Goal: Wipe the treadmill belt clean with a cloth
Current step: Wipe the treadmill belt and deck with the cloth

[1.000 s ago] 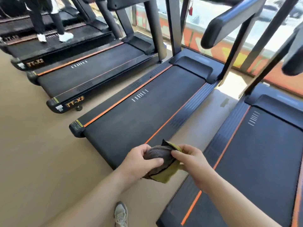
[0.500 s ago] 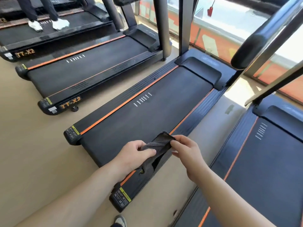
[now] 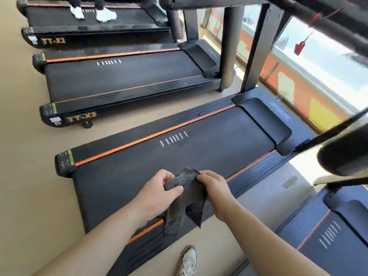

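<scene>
While both the left hand (image 3: 159,191) and right hand (image 3: 214,193) pinch the dark cloth (image 3: 187,200) in the air above the treadmill belt (image 3: 209,154), wiping seems not yet begun; next, lower it flat onto the belt.

soft grey cloth (image 3: 185,198), matt black belt (image 3: 199,156)

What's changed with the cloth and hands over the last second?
The cloth, balled up between both hands a second ago with a yellow-green side showing, has been opened out and now hangs dark grey. The view has swung over the treadmill belt, which now lies under the hands. Unchanged: the left hand and right hand still pinch the cloth's top edge; no wiping yet.
</scene>
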